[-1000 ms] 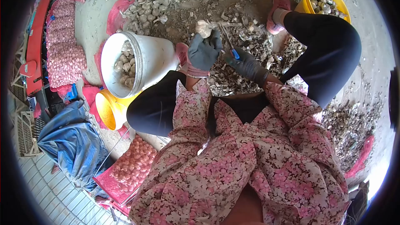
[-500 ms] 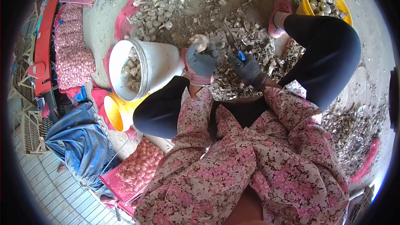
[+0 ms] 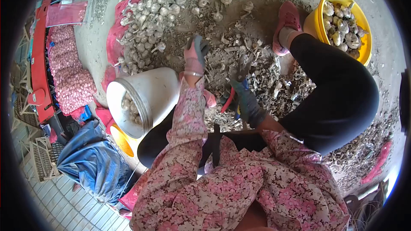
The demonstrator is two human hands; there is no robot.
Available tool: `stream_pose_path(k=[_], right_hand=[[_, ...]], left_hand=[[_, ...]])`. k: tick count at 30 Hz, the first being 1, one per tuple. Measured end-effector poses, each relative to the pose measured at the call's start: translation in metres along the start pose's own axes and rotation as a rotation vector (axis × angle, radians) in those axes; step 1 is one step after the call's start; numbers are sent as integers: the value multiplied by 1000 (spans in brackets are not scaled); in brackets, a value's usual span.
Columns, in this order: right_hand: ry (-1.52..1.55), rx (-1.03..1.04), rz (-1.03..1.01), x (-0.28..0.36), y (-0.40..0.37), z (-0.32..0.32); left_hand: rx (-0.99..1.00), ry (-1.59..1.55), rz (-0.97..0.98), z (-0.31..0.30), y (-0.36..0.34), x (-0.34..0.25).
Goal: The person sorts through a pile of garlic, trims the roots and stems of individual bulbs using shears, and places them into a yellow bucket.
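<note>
My left hand (image 3: 195, 54), in a grey and pink glove, reaches forward over the ground, right of the garlic pile (image 3: 158, 4). Its fingers look curled, and whether anything is in them is hidden. A dark grey glove covers my right hand (image 3: 250, 107), which is closed around pruning shears (image 3: 229, 99) with red and blue handles. The shears are above the dry garlic trimmings (image 3: 274, 77) between my legs. Left of my legs, a white bucket (image 3: 160, 87) lies tilted with garlic bulbs (image 3: 132, 108) inside.
A yellow bucket (image 3: 319, 21) of garlic stands beyond my right foot. Another yellow bucket (image 3: 121, 140) is beside the white one. Filled pink net sacks (image 3: 68, 68), a red beam (image 3: 39, 60) and a blue tarp (image 3: 96, 162) lie to the left.
My left hand has moved forward and the bulb it held is no longer visible. My right hand has shifted down slightly, and the shears' red handle now shows. The view has shifted.
</note>
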State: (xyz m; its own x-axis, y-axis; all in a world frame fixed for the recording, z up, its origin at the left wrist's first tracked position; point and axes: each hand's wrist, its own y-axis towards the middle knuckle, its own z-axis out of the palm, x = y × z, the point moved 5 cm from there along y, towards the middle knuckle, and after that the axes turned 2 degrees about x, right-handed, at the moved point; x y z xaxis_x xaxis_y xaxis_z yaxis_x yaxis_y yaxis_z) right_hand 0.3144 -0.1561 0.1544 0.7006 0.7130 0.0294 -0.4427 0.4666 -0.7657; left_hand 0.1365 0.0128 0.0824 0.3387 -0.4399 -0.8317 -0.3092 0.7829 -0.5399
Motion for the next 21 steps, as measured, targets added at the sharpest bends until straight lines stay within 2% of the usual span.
stream_pose_path(k=[2, 3, 4, 5, 6, 8, 9, 11, 13, 15, 16, 17, 18, 19, 20, 21], right_hand=[[-81, -92, -93, 4, 5, -7], [-81, -104, -90, 2, 12, -16], [-256, -69, -153, 3, 18, -24], [-435, -31, -216, 7, 23, -27], [-187, -185, -118, 19, 2, 0], [-256, -156, -150, 9, 16, -19], [-320, -115, -180, 8, 21, -22], [-279, -93, -160, 2, 29, -31], [-593, -71, -225, 10, 31, -28], [-697, -63, -304, 14, 38, -30], [-789, -112, -439, 16, 46, -37], [-878, -165, -573, 15, 50, -44], [-1041, -259, -474, 32, 33, -31], [-1043, -255, -476, 32, 35, -32], [-1036, -208, -525, 32, 36, -33], [-1029, -157, -577, 31, 40, -33]], left_hand=[[-37, 51, -63, 29, 51, 17], [-95, 232, -183, 39, 76, 29], [-150, 413, -302, 46, 98, 40], [-147, 408, -311, 58, 117, 47], [-190, 618, -329, 67, 135, 51], [-268, 1043, -358, 76, 155, 60], [-263, 1040, -367, 77, 156, 63], [-274, 995, -263, 79, 158, 56], [-323, 969, -280, 72, 137, 51], [-93, 412, -25, 66, 120, 54], [21, 228, -7, 62, 105, 49], [22, 231, -4, 51, 84, 47], [111, 240, 64, 47, 56, 39], [198, 248, 134, 43, 28, 30], [195, 246, 140, 35, 1, 25], [249, 386, 314, 36, -27, 16]])
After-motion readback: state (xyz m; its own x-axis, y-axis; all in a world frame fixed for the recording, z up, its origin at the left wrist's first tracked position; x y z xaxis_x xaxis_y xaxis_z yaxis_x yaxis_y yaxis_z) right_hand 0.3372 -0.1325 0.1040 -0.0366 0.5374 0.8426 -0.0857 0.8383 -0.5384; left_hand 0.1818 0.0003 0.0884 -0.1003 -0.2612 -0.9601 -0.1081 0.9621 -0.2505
